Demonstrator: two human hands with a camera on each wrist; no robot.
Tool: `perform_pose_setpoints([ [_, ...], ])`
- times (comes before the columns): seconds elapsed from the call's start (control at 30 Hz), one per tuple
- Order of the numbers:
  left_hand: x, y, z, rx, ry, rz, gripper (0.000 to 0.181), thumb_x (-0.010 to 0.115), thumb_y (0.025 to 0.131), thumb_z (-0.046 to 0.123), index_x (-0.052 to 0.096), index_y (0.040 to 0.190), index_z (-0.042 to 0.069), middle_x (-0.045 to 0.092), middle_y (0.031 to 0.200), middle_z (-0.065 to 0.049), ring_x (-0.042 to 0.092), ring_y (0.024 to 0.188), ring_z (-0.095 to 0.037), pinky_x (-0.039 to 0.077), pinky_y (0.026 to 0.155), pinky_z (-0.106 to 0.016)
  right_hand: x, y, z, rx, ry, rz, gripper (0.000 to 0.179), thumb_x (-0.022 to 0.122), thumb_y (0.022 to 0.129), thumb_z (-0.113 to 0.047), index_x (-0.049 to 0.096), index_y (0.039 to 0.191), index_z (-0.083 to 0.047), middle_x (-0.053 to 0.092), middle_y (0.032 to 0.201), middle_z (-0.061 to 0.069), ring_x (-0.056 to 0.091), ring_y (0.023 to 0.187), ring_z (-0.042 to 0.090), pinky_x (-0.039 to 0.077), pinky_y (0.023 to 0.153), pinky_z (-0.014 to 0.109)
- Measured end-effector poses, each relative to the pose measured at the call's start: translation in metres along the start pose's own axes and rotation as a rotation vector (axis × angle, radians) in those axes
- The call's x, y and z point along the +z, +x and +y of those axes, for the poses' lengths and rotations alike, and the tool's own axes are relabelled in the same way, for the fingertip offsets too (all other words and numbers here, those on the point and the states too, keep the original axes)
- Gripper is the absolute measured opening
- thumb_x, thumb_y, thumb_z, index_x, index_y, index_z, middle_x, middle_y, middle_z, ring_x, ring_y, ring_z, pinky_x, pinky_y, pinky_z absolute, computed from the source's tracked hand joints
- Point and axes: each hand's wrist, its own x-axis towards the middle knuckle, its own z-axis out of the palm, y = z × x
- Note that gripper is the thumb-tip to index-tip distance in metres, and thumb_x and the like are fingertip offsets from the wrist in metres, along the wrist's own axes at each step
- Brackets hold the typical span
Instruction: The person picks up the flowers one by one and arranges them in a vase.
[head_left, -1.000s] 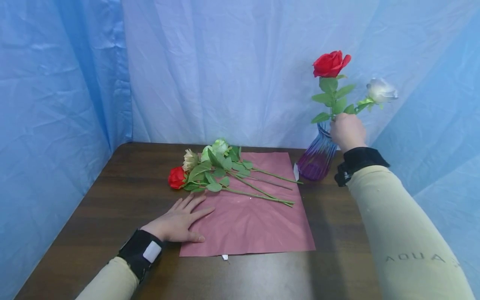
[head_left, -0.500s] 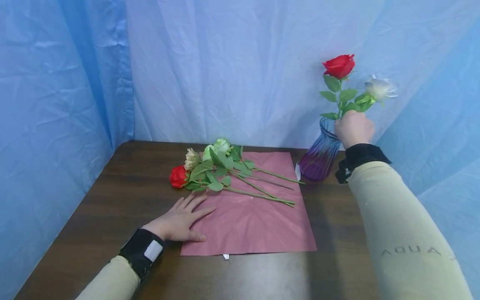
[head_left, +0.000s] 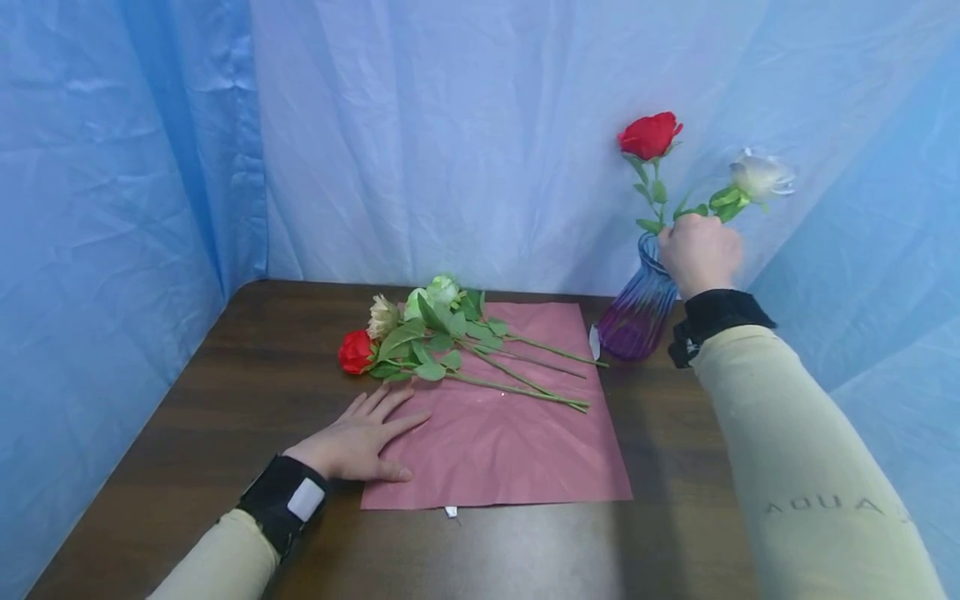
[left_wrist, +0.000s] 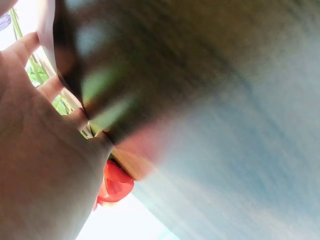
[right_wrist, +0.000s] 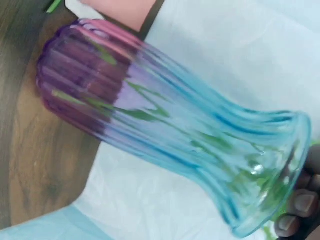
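The left hand (head_left: 356,442) lies flat with fingers spread over the left edge of the pink sheet (head_left: 517,467), grasping nothing. Just right of the sheet stands the blue-and-purple vase (head_left: 637,321), where the right hand (head_left: 701,254) curls at the mouth, gripping the stem of the white rose (head_left: 757,177) (the fingertips are hidden from the head camera). A red rose (head_left: 648,137) rises from the vase beside it. Across the sheet's upper half lie cut flowers (head_left: 517,387), stems pointing right, blooms at its upper left.
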Motion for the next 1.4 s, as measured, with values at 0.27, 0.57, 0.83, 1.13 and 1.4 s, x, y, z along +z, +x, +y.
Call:
perform_pose_setpoints([
  [0.27,0.0,-0.002,0.0,0.007,-0.004,0.008,0.087,0.068,0.086,0.066,0.036,0.16,0.032,0.014,0.17,-0.009,0.002,0.155,-0.046,0.006,0.121,-0.069,-0.007,-0.006,-0.023,-0.131,0.028,0.08,0.044,0.049,0.099,-0.018,0.044,0.057,-0.007,0.04,0.052,0.008,0.051,0.053,0.039,0.04,0.045,0.05],
  [0.57,-0.002,-0.003,0.0,0.004,-0.01,0.002,0.087,0.068,0.086,0.065,0.035,0.16,0.033,0.013,0.171,-0.008,-0.001,0.156,-0.045,0.005,0.121,-0.069,-0.002,-0.016,-0.053,-0.317,0.085,0.211,0.039,0.051,0.099,-0.016,0.045,0.062,-0.006,0.032,0.053,0.005,0.037,0.051,0.03,0.033,0.044,0.043],
  [0.83,-0.001,-0.004,-0.001,0.012,-0.018,0.007,0.088,0.069,0.086,0.065,0.035,0.16,0.032,0.014,0.171,-0.009,0.001,0.156,-0.045,0.005,0.121,-0.069,0.011,-0.039,-0.088,-0.529,0.184,0.218,0.013,0.061,0.099,-0.015,0.066,0.101,-0.003,0.069,0.079,0.015,0.06,0.056,0.035,0.049,0.047,0.051],
  [1.13,-0.002,-0.004,0.001,0.005,-0.024,0.007,0.087,0.07,0.086,0.063,0.036,0.16,0.032,0.014,0.171,-0.009,0.001,0.156,-0.046,0.005,0.121,-0.069,0.025,-0.059,-0.116,-0.744,0.186,0.226,0.009,0.064,0.099,-0.011,0.067,0.101,-0.003,0.063,0.075,0.011,0.058,0.055,0.028,0.051,0.049,0.046],
  [1.4,-0.002,-0.004,0.003,0.016,-0.014,0.012,0.086,0.07,0.087,0.063,0.036,0.16,0.029,0.015,0.17,-0.011,0.003,0.155,-0.047,0.007,0.12,-0.069,0.041,-0.078,-0.136,-0.839,0.185,0.187,0.006,0.069,0.098,-0.012,0.065,0.095,-0.007,0.059,0.072,0.005,0.053,0.05,0.02,0.045,0.043,0.038],
])
